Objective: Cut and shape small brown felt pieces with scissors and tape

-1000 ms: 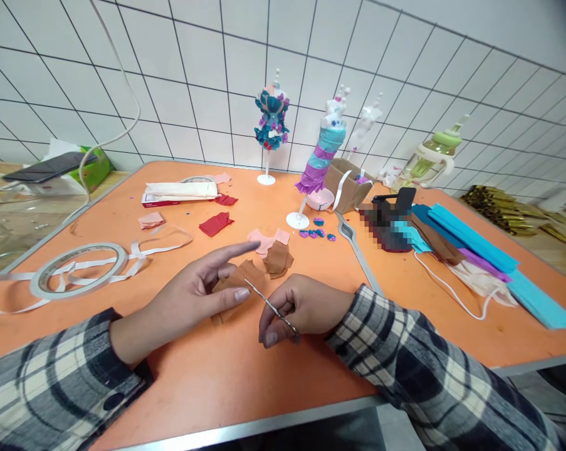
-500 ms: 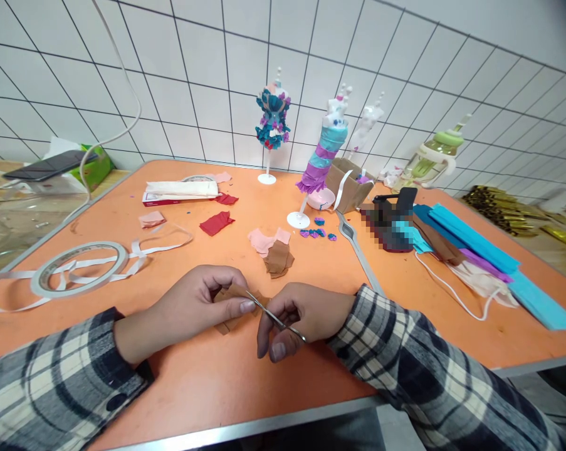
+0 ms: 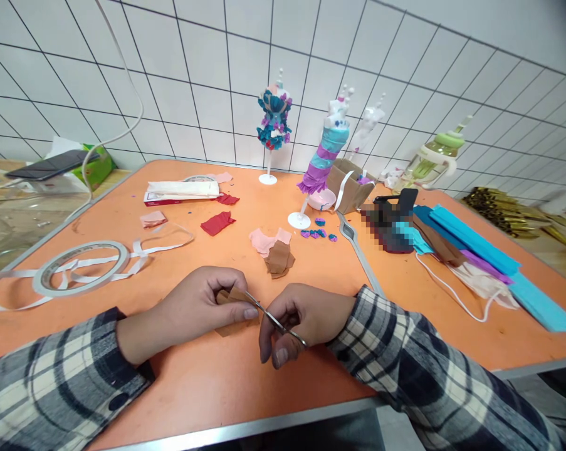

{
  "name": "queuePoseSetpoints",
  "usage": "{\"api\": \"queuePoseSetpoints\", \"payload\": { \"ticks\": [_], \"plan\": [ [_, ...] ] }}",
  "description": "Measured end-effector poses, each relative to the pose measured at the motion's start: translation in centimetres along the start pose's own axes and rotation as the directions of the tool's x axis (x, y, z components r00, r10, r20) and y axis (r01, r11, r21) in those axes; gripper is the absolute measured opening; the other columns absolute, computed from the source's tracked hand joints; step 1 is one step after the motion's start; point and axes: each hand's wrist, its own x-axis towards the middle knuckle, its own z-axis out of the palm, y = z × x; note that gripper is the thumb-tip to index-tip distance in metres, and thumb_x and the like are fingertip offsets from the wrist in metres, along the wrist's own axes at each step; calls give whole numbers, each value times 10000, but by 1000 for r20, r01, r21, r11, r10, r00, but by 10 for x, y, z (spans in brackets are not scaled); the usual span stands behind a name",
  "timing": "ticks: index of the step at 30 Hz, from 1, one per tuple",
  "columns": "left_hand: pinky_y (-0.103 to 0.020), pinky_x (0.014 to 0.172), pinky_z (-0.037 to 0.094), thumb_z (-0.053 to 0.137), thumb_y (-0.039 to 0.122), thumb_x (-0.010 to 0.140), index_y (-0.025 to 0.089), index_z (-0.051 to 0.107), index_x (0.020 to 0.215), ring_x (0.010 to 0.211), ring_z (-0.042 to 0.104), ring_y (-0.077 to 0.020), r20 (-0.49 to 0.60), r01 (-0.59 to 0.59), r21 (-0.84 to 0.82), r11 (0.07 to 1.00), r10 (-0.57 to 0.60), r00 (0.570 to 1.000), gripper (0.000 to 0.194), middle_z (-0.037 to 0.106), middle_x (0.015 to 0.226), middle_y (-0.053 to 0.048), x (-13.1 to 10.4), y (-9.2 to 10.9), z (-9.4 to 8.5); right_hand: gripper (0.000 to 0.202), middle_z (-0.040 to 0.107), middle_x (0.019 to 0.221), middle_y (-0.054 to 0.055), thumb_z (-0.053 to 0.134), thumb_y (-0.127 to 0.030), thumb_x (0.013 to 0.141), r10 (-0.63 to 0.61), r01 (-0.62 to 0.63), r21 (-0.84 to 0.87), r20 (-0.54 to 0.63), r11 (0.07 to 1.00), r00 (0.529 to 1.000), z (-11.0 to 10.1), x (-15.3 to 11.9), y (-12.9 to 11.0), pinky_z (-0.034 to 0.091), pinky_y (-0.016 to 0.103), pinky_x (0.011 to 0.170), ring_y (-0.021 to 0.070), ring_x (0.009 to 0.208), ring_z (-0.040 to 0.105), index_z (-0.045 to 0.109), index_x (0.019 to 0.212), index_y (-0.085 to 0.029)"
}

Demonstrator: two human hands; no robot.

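Note:
My left hand is closed on brown crepe paper, pinching it between thumb and fingers. My right hand holds a small pair of metal scissors, its blades pointing up and left at the paper's edge beside my left thumb. Part of the paper is hidden by my left hand. Just beyond my hands lie cut brown pieces, partly over pink pieces. Red pieces lie farther back to the left.
At left lies a tape roll with loose white strips. Small dress forms, one in teal and one in blue and purple, stand near a cardboard box. Folded blue paper lies at right, and a bottle stands behind.
The brown paper beside the scissor blades has shifted, and less of it sticks out to the right of my left thumb. Both hands stay in nearly the same place.

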Motion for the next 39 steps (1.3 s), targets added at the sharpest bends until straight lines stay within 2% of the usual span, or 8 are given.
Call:
{"api": "queuePoseSetpoints", "payload": {
  "ticks": [8, 14, 17, 20, 23, 27, 32, 39],
  "plan": [
    [-148, 442, 361, 735, 309, 735, 172, 544, 588, 463, 446, -68, 48, -27, 26, 999, 25, 999, 277, 529, 503, 71, 0, 0, 2, 538, 585, 656, -41, 878, -536, 579, -8, 6, 40, 41, 999, 999, 0, -1, -2, 407, 207, 605, 76, 614, 508, 700, 846, -105],
    [-171, 461, 397, 720, 368, 757, 176, 549, 609, 491, 481, -88, 13, -20, 67, 998, 19, 1000, 297, 539, 529, 56, 0, 0, 1, 554, 614, 662, -24, 825, -612, 609, -26, 26, -3, -24, 1000, 999, 0, 1, 6, 379, 201, 550, 67, 578, 510, 700, 809, -110],
    [-271, 693, 533, 761, 422, 750, 189, 689, 888, 777, 632, -178, -115, -86, 190, 978, 109, 987, 280, 677, 830, -18, -1, -2, -1, 552, 634, 674, -21, 814, -615, 622, -35, 35, 11, -24, 999, 999, 0, 1, 5, 389, 188, 536, 56, 563, 517, 700, 815, -111],
    [-432, 1014, 466, 811, 491, 712, 280, 619, 1286, 1172, 559, -284, -181, -174, 288, 942, 232, 956, 642, 612, 1223, -74, -2, -6, -4, 541, 634, 667, -26, 815, -600, 630, -33, 34, 19, -27, 999, 999, 0, 2, 3, 408, 177, 535, 53, 563, 534, 701, 831, -110],
    [-450, 1089, 413, 779, 485, 770, 309, 679, 1216, 1288, 497, -303, -129, -261, 204, 944, 290, 948, 490, 560, 1334, -72, -2, -7, -5, 538, 651, 706, -20, 819, -589, 629, -18, 18, 52, -6, 998, 1000, 1, 2, 2, 442, 175, 552, 55, 576, 562, 696, 840, -110],
    [-380, 1003, 482, 751, 340, 830, 235, 762, 853, 1119, 623, -243, -81, -319, 55, 946, 322, 943, 108, 706, 1070, -57, 0, -7, -5, 519, 647, 707, -26, 835, -559, 624, -40, 35, 103, 46, 994, 998, 2, 3, 3, 455, 169, 572, 58, 599, 578, 692, 847, -113],
    [-312, 762, 543, 745, 269, 810, 189, 716, 725, 757, 663, -173, -4, -216, 17, 976, 216, 976, 120, 717, 770, -22, 0, -8, -4, 428, 589, 650, -62, 909, -391, 592, -119, 111, 111, 66, 988, 991, 3, 2, 0, 418, 146, 577, 35, 569, 499, 702, 846, -116],
    [-443, 1006, 482, 738, 272, 778, 194, 698, 674, 623, 620, -131, 58, -140, 30, 990, 138, 989, 136, 653, 619, 41, 0, -5, -2, 409, 581, 676, -61, 894, -389, 629, -112, 97, 119, 123, 988, 986, 3, -1, -3, 419, 166, 616, 40, 586, 488, 708, 868, -114]
  ]
}}
